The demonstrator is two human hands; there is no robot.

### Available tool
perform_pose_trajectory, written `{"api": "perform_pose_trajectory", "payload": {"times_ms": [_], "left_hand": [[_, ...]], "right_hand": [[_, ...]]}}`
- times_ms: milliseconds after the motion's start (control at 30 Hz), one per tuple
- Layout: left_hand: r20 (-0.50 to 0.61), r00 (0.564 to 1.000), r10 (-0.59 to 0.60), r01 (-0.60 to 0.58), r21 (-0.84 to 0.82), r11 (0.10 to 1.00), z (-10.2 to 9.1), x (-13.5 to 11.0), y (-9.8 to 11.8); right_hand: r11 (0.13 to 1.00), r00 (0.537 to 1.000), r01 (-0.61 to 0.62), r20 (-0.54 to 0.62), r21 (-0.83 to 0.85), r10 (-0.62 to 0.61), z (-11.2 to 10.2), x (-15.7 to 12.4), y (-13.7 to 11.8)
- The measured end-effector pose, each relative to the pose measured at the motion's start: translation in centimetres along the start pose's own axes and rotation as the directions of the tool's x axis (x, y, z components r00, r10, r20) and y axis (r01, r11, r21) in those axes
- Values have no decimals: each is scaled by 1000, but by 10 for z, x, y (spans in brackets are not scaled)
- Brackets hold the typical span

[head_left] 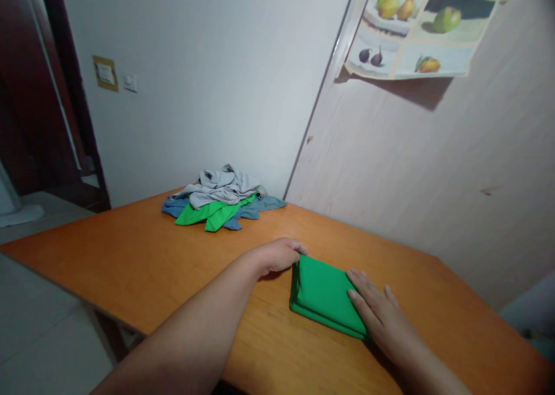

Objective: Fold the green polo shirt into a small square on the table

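Note:
A green cloth (pixel 332 295), folded into a neat, layered rectangle, lies on the wooden table in front of me. My left hand (pixel 281 255) is at its far left corner, with the fingers closed about the edge there; the fingertips are partly hidden. Across the right end of the cloth rests my right hand (pixel 376 305), palm down and flat, fingers stretched out over the top layer.
A loose heap of clothes (pixel 225 189), grey, bright green and blue, sits at the table's far side by the wall. The orange-brown table (pixel 173 273) ends at the left above a tiled floor (pixel 47 320). A fruit poster (pixel 411 36) hangs at right.

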State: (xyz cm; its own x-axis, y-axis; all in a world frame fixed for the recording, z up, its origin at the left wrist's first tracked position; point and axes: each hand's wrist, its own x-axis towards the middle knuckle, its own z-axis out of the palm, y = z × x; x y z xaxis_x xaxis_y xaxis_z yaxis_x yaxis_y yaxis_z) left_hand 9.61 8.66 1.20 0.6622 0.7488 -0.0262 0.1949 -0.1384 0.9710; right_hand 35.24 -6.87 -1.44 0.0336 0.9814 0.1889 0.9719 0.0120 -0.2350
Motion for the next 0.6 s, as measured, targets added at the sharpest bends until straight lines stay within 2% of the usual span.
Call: {"api": "perform_pose_trajectory", "payload": {"times_ms": [133,300,433,600], "left_hand": [[89,992,92,-99,83,992,-2,1,-5],[108,986,124,-141,169,975,-3,8,-10],[122,983,135,-162,242,957,-5,8,-10],[162,973,166,-209,301,930,-7,7,-10]], "right_hand": [[1000,1000,-14,-23,16,14,2,-1,13],[1000,999,-6,-45,0,6,-1,0,14],[999,996,26,-89,-43,-30,-11,3,2],[995,991,101,-86,11,-100,-27,18,-25]]}}
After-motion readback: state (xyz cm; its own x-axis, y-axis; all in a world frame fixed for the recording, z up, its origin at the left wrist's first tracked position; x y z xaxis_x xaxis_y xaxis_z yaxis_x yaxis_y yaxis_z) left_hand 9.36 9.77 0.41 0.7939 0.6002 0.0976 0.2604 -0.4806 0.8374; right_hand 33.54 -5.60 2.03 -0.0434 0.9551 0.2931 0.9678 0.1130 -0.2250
